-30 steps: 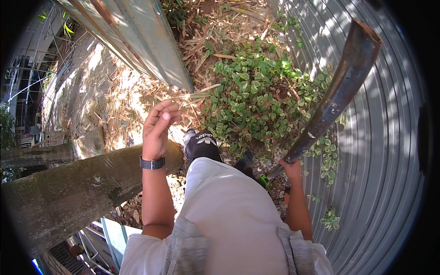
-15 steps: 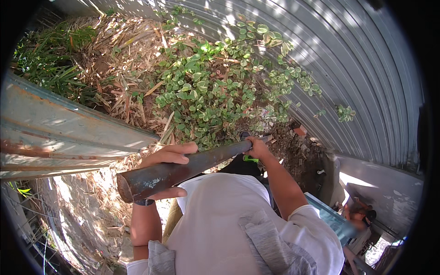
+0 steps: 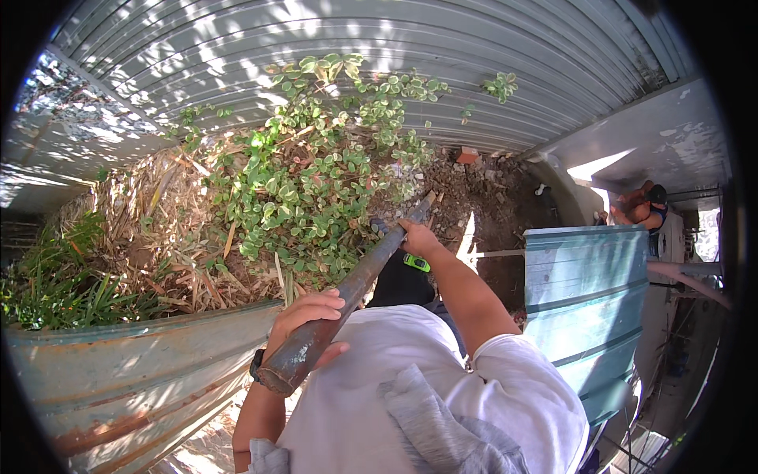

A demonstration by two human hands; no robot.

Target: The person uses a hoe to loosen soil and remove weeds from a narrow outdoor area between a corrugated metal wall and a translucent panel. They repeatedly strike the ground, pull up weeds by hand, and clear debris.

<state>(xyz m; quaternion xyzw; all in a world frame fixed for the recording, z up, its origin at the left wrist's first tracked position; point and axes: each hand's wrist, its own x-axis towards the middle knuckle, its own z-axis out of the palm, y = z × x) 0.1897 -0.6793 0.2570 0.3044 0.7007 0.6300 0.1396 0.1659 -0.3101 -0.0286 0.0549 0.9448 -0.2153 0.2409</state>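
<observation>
A long dark metal pole (image 3: 359, 278), scuffed and rust-marked, slants across in front of my body. Its thick blunt end is close to me on the left, and its narrower tip points down and away toward the soil. My left hand (image 3: 309, 314) wraps round the thick part, fingers over the top and thumb on the right side. Farther along, my right hand (image 3: 418, 238) is closed round the thin part, short of the tip. Past the tip lies dark, rubble-strewn soil (image 3: 474, 193). A bright green object (image 3: 416, 262) shows below my right wrist.
Leafy plants (image 3: 308, 182) grow ahead, against a corrugated metal fence (image 3: 442, 47). Corrugated sheets stand at left (image 3: 134, 387) and right (image 3: 584, 292). A red brick (image 3: 467, 156) lies beyond the tip. Another person (image 3: 643, 207) is at the far right, by a grey wall (image 3: 671, 126).
The view has swung right. The pole has turned from lying nearly sideways to pointing more away from me, its thick end lower. Both hands remain on it.
</observation>
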